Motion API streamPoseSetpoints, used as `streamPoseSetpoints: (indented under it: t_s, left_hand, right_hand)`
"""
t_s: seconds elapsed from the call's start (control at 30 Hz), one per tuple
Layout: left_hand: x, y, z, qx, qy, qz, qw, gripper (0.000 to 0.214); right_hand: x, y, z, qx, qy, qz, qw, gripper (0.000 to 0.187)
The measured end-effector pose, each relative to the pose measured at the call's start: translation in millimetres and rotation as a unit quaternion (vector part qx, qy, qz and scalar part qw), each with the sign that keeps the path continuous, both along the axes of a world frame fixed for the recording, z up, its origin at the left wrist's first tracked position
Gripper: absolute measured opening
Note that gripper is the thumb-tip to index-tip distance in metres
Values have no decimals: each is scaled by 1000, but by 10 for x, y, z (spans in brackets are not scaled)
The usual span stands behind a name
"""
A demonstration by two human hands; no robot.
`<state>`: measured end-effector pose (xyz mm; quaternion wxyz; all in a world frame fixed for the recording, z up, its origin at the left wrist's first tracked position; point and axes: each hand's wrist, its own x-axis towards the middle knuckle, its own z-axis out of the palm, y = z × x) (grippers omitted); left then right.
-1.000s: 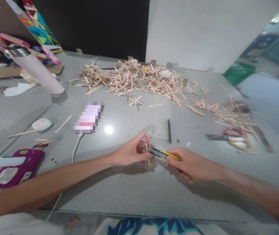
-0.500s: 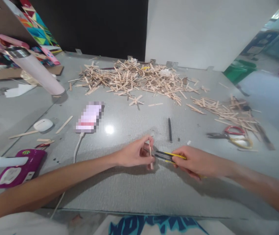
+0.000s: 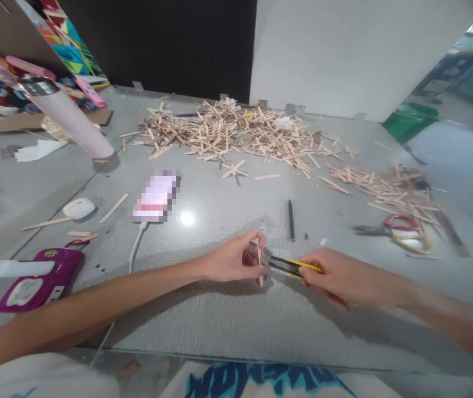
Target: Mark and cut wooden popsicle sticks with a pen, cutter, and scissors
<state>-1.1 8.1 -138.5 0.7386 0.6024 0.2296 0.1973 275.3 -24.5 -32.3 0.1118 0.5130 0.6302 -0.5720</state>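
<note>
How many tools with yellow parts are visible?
2: a yellow-black tool in the right hand, a red-yellow tool farther right. The stick pile may hide more; its yellow spot is unclear.

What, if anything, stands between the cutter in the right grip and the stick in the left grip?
Nothing visible. The cutter in the right grip points at the wooden stick in the left grip; can't tell if its tip touches. The dark pen-like rod lies farther back, out of that line.
</note>
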Motion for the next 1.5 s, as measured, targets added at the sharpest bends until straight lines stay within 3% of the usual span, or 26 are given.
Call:
streamPoseSetpoints:
  t_s: [0.47, 0.63, 0.77, 0.93, 1.03, 1.17, 1.3, 1.4, 1.5]
  left_hand:
    - [3, 4, -1, -7, -5, 5, 1000, 42]
    - [23, 0, 10, -47, -40, 21, 998, 50]
    - [-17, 30, -15, -56, -11, -6, 998, 54]
    - [-84, 127, -49, -45, -4, 24, 999, 51]
    - [-53, 149, -57, -31, -10, 15, 999, 55]
    - [6, 119, -93, -18, -31, 52, 998, 54]
    - [9, 76, -111, 26, 9, 82, 996, 53]
    - [-26, 74, -80, 175, 75, 80, 978, 46]
    - [-84, 101, -1, 379, 126, 78, 913, 37]
  right_hand:
    - [20, -57, -14, 26, -14, -11, 999, 40]
    - [-10, -21, -53, 50, -6, -2, 999, 37]
    - [-42, -29, -77, 47, 5, 8, 999, 38]
    - [377, 2, -45, 99, -35, -52, 993, 40]
    - [800, 87, -98, 237, -89, -67, 965, 46]
    - [1048, 251, -312, 471, -186, -52, 861, 37]
    - [1000, 503, -575, 548, -271, -38, 790, 31]
    - [960, 673, -713, 565, -283, -8, 775, 34]
    - [924, 716, -737, 612, -238, 10, 754, 36]
